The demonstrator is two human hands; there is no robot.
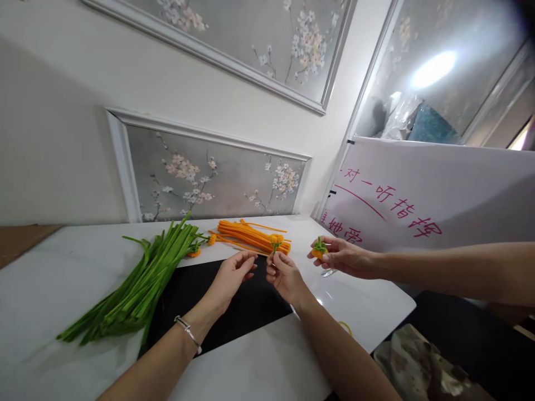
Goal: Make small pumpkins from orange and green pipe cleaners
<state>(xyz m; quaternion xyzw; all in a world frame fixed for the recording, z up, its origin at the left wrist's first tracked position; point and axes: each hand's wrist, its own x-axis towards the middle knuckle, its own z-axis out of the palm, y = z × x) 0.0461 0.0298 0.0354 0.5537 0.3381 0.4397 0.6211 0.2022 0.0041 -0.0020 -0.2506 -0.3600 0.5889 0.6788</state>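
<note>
Between the thumb and fingers of my right hand (287, 277) is a small orange fuzzy pipe-cleaner figure (276, 239) with a green stem, held upright. Just to its left, my left hand (235, 274) has its fingers curled and the thumb pressed close to them; I cannot make out whether anything thin is pinched there. Both hands hover over a black mat (219, 312). Behind them lies a bundle of orange pipe cleaners (246, 234). At the right, another person's hand (349, 258) holds a small orange pumpkin-like piece (320, 249) with a green top.
A large bunch of green pipe cleaners (137, 289) lies on the left, partly over the mat. Small orange pieces (194, 252) with green tops sit by its upper end. The white table (271, 362) meets a framed-panel wall; a white board (438, 184) with red writing stands right.
</note>
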